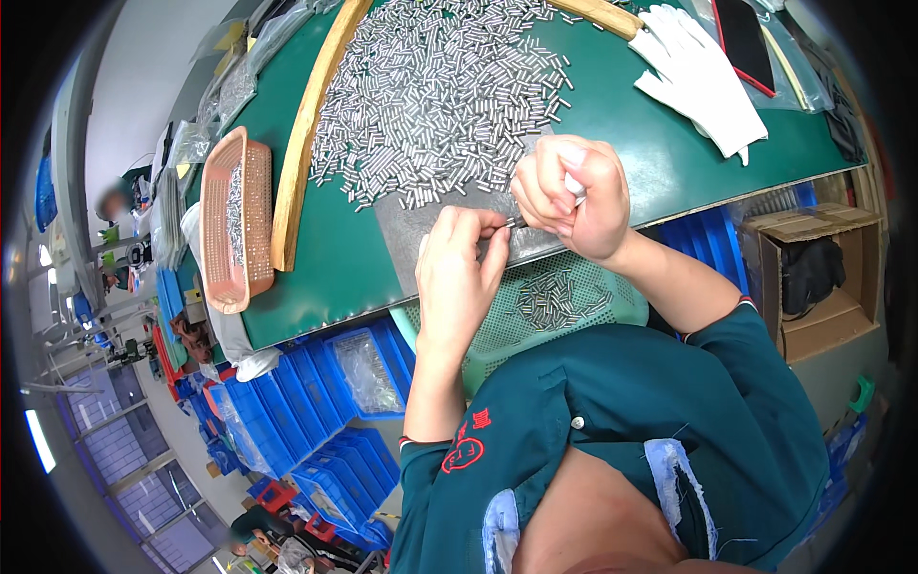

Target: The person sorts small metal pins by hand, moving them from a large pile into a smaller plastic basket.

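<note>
Bright; glare on green tabletop (edges warped).

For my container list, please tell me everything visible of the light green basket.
The light green basket looks like plastic, with holes in its walls. Its top is open, and loose metal pins lie inside. It sits below the table edge, before the shirt; the left forearm partly covers it. What supports it is hidden.

Work is going on in a factory workshop: small metal pins are lying heaped on a green bench, blue bins are standing below, and a co-worker is appearing farther off.
</note>
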Demonstrator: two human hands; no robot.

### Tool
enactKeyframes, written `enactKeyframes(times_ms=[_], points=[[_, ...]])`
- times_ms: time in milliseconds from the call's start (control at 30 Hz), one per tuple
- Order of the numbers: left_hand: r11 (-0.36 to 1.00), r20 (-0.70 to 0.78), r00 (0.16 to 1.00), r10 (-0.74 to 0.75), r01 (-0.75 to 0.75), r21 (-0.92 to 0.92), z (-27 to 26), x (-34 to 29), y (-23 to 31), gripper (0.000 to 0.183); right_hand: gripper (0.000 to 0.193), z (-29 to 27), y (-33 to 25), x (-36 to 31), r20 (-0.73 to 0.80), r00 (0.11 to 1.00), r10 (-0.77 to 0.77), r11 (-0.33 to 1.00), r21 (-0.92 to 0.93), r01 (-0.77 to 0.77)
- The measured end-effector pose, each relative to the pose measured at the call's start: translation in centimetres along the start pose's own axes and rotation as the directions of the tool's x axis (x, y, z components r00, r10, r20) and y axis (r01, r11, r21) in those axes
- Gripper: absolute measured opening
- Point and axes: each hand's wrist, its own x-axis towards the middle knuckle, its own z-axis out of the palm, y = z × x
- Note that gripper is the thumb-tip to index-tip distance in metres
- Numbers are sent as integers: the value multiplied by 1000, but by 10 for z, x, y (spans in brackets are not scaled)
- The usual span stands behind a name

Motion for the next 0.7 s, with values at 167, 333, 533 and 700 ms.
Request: enactKeyframes(times_ms=[167, 333, 533, 700], points=[[1000, 8, 1000, 0, 0, -1, -2, 0, -1, 11, 33, 1, 0, 0, -14, 1000, -15, 1000, 18, 16], [1000, 24, 1000, 17, -18, 3, -2, 1, -2, 11, 32, 0, 1, 0, -14, 1000, -15, 999, 42, 15], [999, 34, 999, 35, -36, 24, -2, 2, 0, 10, 31, 4, 4, 2, 44, 998, -40, 989, -138, 46], [996, 56, 996, 62, -66, 59, -4, 3, 2, 9, 31, 2, 2, 1, -8, 1000, -24, 999, -28, 24]])
